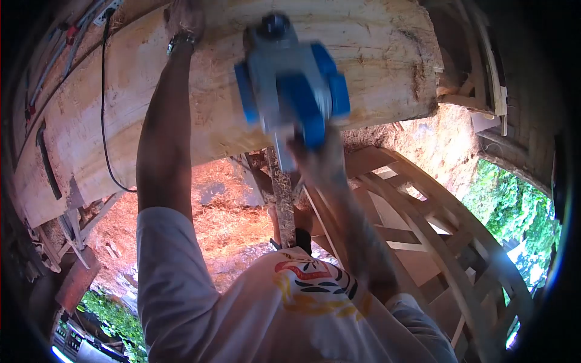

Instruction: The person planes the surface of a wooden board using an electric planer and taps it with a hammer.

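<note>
Bright light falls on a shavings-strewn floor (230, 212) beside a curved wooden frame (433, 254), green foliage (508, 196) beyond.

Blurred power tool (290, 66), underside hidden against a wooden slab (381, 60) cropped along the top, left hand (184, 18) blurred and cut off there, right hand (319, 158) smeared, fingers partly hidden.

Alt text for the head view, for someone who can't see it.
The right hand grips a blurred blue-and-silver power tool over a long, pale wooden slab; the left hand is also over the slab. Orange-brown shavings lie below.
</note>
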The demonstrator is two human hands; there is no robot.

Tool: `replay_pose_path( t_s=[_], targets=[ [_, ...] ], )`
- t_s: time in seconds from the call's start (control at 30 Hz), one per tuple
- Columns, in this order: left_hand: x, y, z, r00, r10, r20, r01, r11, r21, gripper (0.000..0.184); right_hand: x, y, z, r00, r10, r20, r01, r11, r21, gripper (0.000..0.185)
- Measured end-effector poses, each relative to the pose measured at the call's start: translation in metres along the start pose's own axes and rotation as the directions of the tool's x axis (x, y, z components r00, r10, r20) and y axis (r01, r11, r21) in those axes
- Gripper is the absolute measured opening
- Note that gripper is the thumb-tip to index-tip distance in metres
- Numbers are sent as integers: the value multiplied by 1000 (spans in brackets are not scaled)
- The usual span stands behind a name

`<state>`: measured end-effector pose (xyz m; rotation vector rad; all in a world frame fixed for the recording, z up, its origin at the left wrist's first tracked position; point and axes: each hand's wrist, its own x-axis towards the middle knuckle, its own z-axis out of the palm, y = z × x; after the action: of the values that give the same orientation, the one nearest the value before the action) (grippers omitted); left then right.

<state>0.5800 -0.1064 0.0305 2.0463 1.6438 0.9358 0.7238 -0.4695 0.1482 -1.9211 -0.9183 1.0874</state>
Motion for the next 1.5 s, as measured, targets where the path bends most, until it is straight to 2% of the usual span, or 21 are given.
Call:
replay_pose_path(
  t_s=[0.03, 0.13, 0.23, 0.33, 0.37, 0.43, 0.53, 0.57, 0.67, 0.8, 0.87, 0.9, 1.0, 1.03, 1.07, 1.1, 1.17, 1.2, 1.27, 1.33, 1.5],
  targets=[
    [-2, 6, -5, 995, -81, 53, 83, 995, -54, 53, -33, 18, 3, 998, -55, -14, 55, 998, 2, 27],
    [-1, -28, 21, 990, 71, -121, -102, 958, -269, 51, -105, 38, 10, 994, -87, -59, 90, 994, 57, 17],
    [6, -31, 13, 998, 12, 53, 2, 969, -248, 65, -113, 15, 13, 999, 19, -41, -17, 999, 38, 29],
    [39, -124, 68, 938, 328, -113, -344, 921, -185, 63, -82, 6, 19, 999, -34, 25, 33, 999, 16, 40],
    [34, -106, 54, 925, 367, -96, -374, 925, -67, 60, -63, 12, 24, 981, -191, -26, 190, 981, -31, 34],
    [14, -68, 33, 893, 447, -46, -436, 886, 158, 56, -27, -5, 32, 990, -138, -42, 139, 990, 8, 29],
    [14, -80, 37, 868, 492, -61, -469, 854, 225, 52, 31, -44, 37, 976, -205, -75, 205, 979, -17, 21],
    [0, -13, -5, 997, 28, 77, 17, 850, -527, 51, 54, -49, 43, 947, -294, -128, 297, 955, 1, 19],
    [2, -25, 4, 998, 25, 53, 15, 761, -649, 53, 120, -68, 62, 927, -323, -188, 323, 946, -32, 13],
    [1, -23, -6, 990, 117, -72, -138, 854, -502, 54, 203, -64, 81, 655, -693, -301, 580, 717, -388, 30],
    [2, -26, -4, 984, 150, -93, -175, 879, -443, 55, 197, -72, 82, 671, -696, -256, 576, 706, -412, 28],
    [6, -29, 5, 991, 107, -78, -132, 755, -643, 53, 178, -68, 79, 780, -590, -209, 520, 796, -308, 26],
    [10, -48, 7, 958, 244, -152, -288, 813, -506, 52, 85, -67, 77, 961, -213, -175, 217, 976, 6, 27],
    [13, -58, 10, 968, 231, -93, -248, 865, -436, 50, 50, -51, 80, 980, -149, -128, 147, 989, -30, 29],
    [16, -68, 13, 976, 218, -32, -215, 909, -358, 48, 14, -34, 85, 953, -267, -145, 261, 963, -59, 30],
    [17, -64, 1, 977, 198, 76, -153, 906, -395, 48, -26, -33, 88, 976, -171, -135, 172, 985, -11, 28],
    [16, -65, -22, 933, 353, 75, -303, 879, -369, 45, -105, -21, 101, 993, 83, -87, -81, 996, 28, 38],
    [24, -75, -36, 901, 411, 135, -375, 898, -229, 45, -139, 13, 117, 981, -85, -175, 81, 996, -30, 43],
    [44, -112, -69, 830, 482, 282, -515, 856, 52, 45, -172, -9, 125, 980, 162, -112, -154, 985, 74, 43],
    [52, -153, -84, 881, 379, 284, -445, 868, 220, 46, -165, -30, 130, 952, 285, -111, -281, 959, 47, 39],
    [56, -173, -87, 918, 343, 199, -392, 861, 324, 48, -74, -29, 145, 970, 33, -242, -20, 998, 55, 24]
  ],
)
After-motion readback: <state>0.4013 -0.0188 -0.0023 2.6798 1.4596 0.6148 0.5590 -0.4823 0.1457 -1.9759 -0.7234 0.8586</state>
